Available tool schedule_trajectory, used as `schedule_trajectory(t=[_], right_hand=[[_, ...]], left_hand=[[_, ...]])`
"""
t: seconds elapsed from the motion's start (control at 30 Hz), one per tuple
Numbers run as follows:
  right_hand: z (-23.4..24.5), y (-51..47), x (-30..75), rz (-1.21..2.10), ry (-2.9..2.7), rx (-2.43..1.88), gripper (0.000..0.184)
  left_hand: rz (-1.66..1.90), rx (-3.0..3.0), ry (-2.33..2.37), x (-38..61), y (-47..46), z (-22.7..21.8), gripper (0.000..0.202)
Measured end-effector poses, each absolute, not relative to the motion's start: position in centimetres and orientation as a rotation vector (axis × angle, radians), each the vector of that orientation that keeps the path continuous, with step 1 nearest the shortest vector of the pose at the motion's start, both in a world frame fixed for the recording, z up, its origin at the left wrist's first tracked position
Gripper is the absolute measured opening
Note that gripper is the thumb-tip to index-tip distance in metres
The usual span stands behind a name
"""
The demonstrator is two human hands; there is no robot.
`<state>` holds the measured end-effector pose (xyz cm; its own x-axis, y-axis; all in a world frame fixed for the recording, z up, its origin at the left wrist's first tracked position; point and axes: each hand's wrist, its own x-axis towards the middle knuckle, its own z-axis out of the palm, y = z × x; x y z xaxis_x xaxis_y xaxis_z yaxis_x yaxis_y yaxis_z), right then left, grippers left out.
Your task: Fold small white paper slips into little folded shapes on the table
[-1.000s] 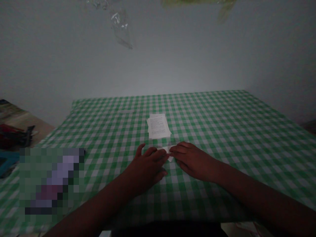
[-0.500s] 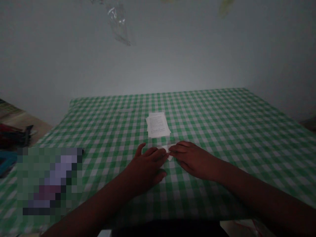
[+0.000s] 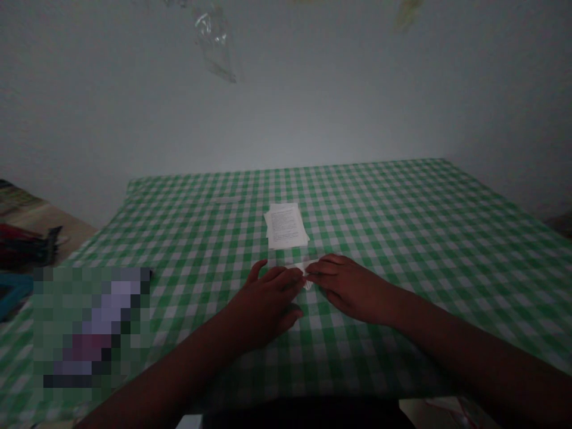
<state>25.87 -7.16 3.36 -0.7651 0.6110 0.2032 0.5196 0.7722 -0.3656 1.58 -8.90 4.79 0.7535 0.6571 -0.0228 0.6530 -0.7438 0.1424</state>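
Observation:
Both of my hands rest on a green-and-white checked tablecloth [image 3: 402, 226], fingertips meeting over a small folded white paper [image 3: 306, 274]. My left hand [image 3: 266, 301] lies flat with fingers stretched toward the paper, pressing its left part. My right hand [image 3: 351, 286] lies flat too, fingers together, pressing the paper's right part. Most of the paper is hidden under the fingers. Just beyond it lies a small stack of printed white sheets [image 3: 286, 225].
A pixelated patch [image 3: 92, 328] covers something at the table's left front. Dark objects [image 3: 27, 247] sit on a surface left of the table. A pale wall stands behind, with clear plastic [image 3: 214, 39] hanging at the top.
Almost nothing has moved; both hands stay pressed on the small paper. The view has shifted slightly since one second ago.

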Motion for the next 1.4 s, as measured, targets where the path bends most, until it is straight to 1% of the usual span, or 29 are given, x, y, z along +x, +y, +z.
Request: schedule_trajectory(t=[0.1, 0.27, 0.5, 0.6, 0.77, 0.93, 1.0, 1.13, 1.3, 1.4], right_hand=[[3.2, -6.9, 25.6, 0.448, -2.603, -0.904, 0.038], [2.8, -6.8, 24.8, 0.496, -2.487, -1.016, 0.02], [2.0, -6.7, 23.9, 0.494, -2.374, -1.111, 0.01], [1.6, -6.5, 23.8, 0.509, -2.343, -1.136, 0.01], [1.7, -6.2, 23.7, 0.538, -2.357, -1.115, 0.009], [2.2, -6.3, 24.0, 0.559, -2.398, -1.102, 0.02], [2.3, -6.4, 24.4, 0.569, -2.4, -1.066, 0.023], [2.6, -6.4, 25.2, 0.619, -2.433, -0.976, 0.031], [3.2, -6.5, 25.6, 0.669, -2.457, -0.961, 0.03], [3.5, -6.7, 25.6, 0.68, -2.466, -0.923, 0.033]], left_hand=[[0.041, 2.809, 1.055, 1.5, -8.8, 4.8, 0.045], [0.045, 2.789, 1.085, 1.6, -9.0, 4.6, 0.046], [0.017, 2.806, 1.096, 1.6, -9.1, 4.7, 0.048], [0.012, 2.81, 1.086, 1.5, -9.0, 4.8, 0.051], [0.029, 2.803, 1.085, 1.4, -9.0, 4.6, 0.048], [0.062, 2.778, 1.082, 1.5, -8.8, 4.7, 0.052], [0.084, 2.773, 1.092, 1.7, -8.6, 4.7, 0.047], [0.162, 2.77, 1.171, 2.3, -7.9, 4.1, 0.028], [0.261, 2.757, 1.214, 2.8, -7.4, 3.1, 0.022], [0.33, 2.735, 1.24, 2.8, -7.4, 2.7, 0.018]])
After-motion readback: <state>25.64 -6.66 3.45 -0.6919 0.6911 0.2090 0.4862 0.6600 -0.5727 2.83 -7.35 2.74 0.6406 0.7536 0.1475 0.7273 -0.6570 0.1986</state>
